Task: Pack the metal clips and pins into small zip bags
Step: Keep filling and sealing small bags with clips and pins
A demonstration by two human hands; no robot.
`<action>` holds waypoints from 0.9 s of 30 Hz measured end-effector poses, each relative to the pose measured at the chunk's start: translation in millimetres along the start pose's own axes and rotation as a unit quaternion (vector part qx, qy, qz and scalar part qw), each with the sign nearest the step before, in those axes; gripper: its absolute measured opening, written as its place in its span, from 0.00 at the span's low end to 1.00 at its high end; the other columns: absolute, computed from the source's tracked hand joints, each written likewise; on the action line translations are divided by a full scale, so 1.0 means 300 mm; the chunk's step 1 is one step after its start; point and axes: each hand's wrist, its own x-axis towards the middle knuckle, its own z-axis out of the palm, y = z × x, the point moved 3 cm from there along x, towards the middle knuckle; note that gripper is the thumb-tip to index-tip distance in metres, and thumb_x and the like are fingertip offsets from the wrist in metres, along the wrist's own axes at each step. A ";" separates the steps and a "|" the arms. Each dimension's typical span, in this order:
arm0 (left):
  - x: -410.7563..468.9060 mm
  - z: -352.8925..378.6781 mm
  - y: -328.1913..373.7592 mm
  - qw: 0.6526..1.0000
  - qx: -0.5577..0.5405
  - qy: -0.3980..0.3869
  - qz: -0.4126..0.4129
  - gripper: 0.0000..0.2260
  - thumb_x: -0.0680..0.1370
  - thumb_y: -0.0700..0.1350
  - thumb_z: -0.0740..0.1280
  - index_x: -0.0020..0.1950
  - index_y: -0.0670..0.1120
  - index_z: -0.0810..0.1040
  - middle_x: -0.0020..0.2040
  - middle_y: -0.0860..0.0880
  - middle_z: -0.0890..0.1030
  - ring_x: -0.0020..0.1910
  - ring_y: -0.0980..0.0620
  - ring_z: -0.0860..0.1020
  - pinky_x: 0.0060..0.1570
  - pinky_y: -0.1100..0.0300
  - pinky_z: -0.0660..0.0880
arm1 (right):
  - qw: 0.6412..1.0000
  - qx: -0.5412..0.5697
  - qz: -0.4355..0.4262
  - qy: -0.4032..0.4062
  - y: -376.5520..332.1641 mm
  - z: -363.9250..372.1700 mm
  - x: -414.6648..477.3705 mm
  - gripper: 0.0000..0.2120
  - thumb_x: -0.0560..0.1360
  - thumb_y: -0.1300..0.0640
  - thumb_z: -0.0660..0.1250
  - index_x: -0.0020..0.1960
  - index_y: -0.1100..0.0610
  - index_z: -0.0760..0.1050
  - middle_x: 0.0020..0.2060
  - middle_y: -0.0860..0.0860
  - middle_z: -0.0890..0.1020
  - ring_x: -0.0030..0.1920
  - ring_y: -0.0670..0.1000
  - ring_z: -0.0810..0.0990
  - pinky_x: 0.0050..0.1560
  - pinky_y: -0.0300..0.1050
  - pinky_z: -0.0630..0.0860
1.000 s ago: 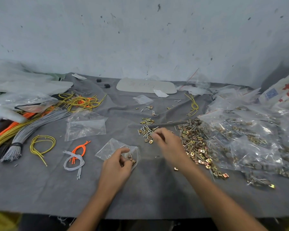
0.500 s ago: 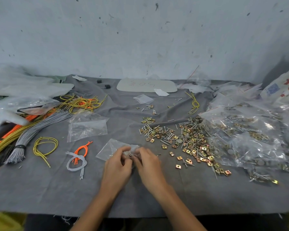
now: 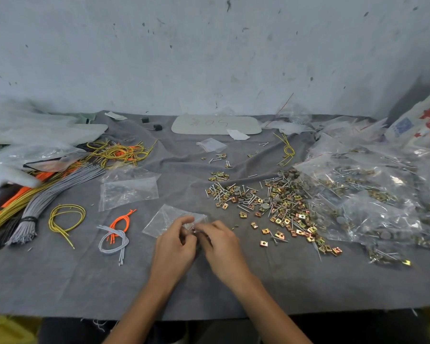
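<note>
Clear-plastic small zip bag flat on table, body running toward 11 o'clock from hands. Mouth pinched by left hand, fingers curled; right hand curled at same mouth, hold not discernible. Loose clips and pins at 2 o'clock, nearer right hand.

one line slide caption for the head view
The left hand pinches a small zip bag on the grey cloth, right hand at its mouth, metal clips and pins piled to the right

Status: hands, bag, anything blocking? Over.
Left hand pinches small zip bag; right hand at its mouth, grip unclear. Loose clips and pins heaped right. Nothing blocking.
</note>
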 end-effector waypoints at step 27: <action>0.008 0.007 -0.025 0.999 0.028 0.001 0.018 0.20 0.74 0.35 0.67 0.59 0.56 0.78 0.36 0.56 0.80 0.37 0.57 0.79 0.46 0.51 0.78 | 0.998 0.047 0.026 0.014 0.005 -0.014 0.000 0.05 0.77 0.59 0.68 0.52 0.54 0.79 0.49 0.46 0.78 0.51 0.50 0.76 0.55 0.51 0.74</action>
